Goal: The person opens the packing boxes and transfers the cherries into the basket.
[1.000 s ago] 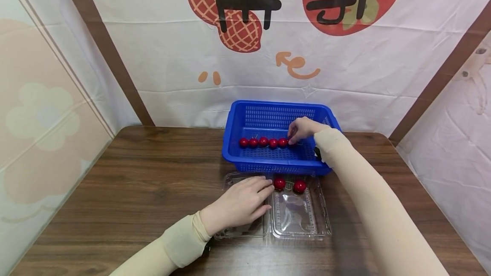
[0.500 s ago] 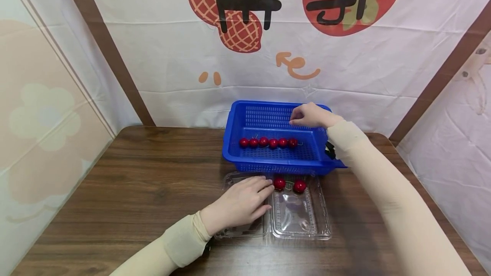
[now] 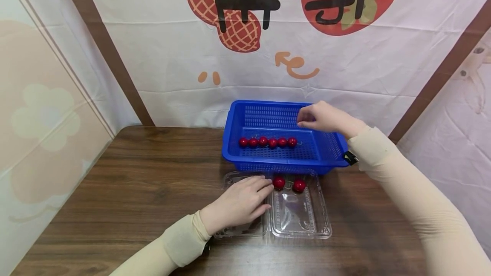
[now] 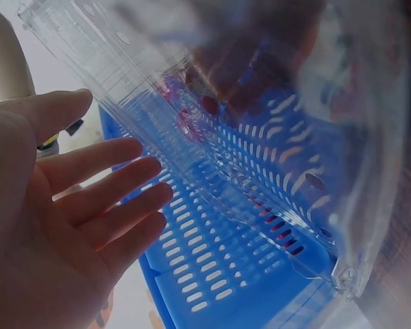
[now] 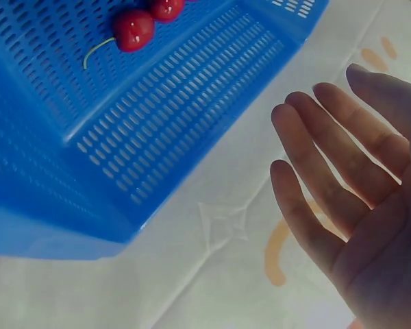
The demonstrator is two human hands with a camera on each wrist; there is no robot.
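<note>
Cherries (image 3: 267, 142) lie in a neat row of six on the floor of the blue basket (image 3: 238, 153), just right of the middle of the head view, and two more (image 3: 289, 184) sit at the far edge of the clear plastic box (image 3: 301, 229) in front of it. The right hand (image 3: 324, 118) hangs above the basket's right end, up and to the right of the last cherry in the row, not touching it; its fingers are loose and nearly straight in the wrist view and it has hold of nothing. The left hand (image 3: 239, 204) lies flat on the left half of the clear box, fingers spread and relaxed, pressing it to the worktop (image 3: 134, 191), its fingertips just beside the nearer of the two boxed cherries. To my eye, the fruit wants a light pinch at the stem or sides, one at a time, taking the end cherry so the others are not set rolling, with the flat hand keeping the flimsy box from sliding.
</note>
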